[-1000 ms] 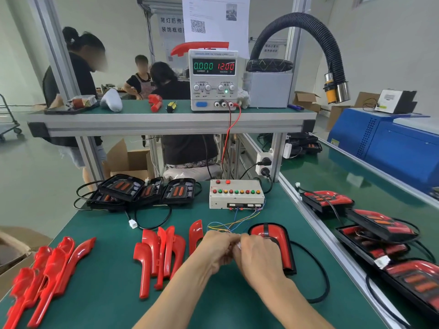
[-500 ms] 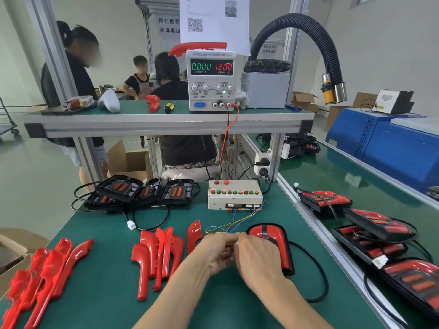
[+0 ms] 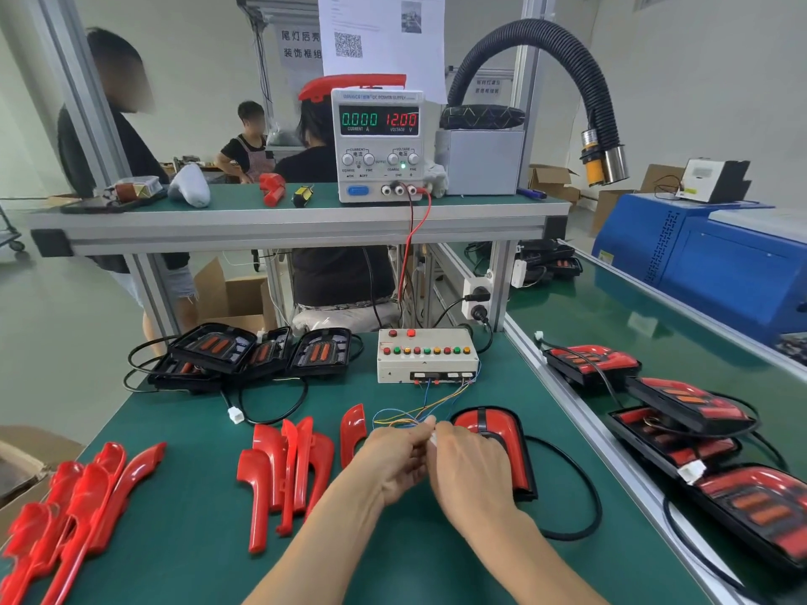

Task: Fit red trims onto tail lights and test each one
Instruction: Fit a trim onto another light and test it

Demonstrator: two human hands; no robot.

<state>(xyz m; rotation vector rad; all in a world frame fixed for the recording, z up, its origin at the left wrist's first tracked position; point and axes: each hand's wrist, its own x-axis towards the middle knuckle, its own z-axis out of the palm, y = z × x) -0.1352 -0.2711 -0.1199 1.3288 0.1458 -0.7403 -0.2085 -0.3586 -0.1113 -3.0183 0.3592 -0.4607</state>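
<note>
Two bare hands meet at the middle of a green tabletop (image 3: 196, 539) in a factory room with pale walls and grey aluminium framing. A raised shelf (image 3: 284, 222) across the back carries a DC power supply (image 3: 379, 144) whose display reads 0.000 and 12.00, with a black ribbed hose (image 3: 563, 50) arching over it to the right. Below the shelf, on the tabletop, sits a white test box (image 3: 425, 356) with a row of coloured buttons; thin coloured wires (image 3: 419, 412) run from it toward the hands. Other people stand and sit beyond the shelf.

The left hand (image 3: 399, 462) and right hand (image 3: 469, 467) are pressed close together, fingertips pinching a small white connector (image 3: 433, 439) between them where the wires end. Just behind and to the right of the right hand lies a tail light (image 3: 508, 447), black-rimmed with its red trim fitted, its black cable (image 3: 585, 495) looping round to the right. To the left of the hands lies a cluster of loose red trims (image 3: 284, 465), and a second pile of red trims (image 3: 74, 504) lies at the far left edge. Bare black tail lights (image 3: 257, 355) sit stacked at the back left. Finished tail lights (image 3: 681, 412) line a side bench on the right.
</note>
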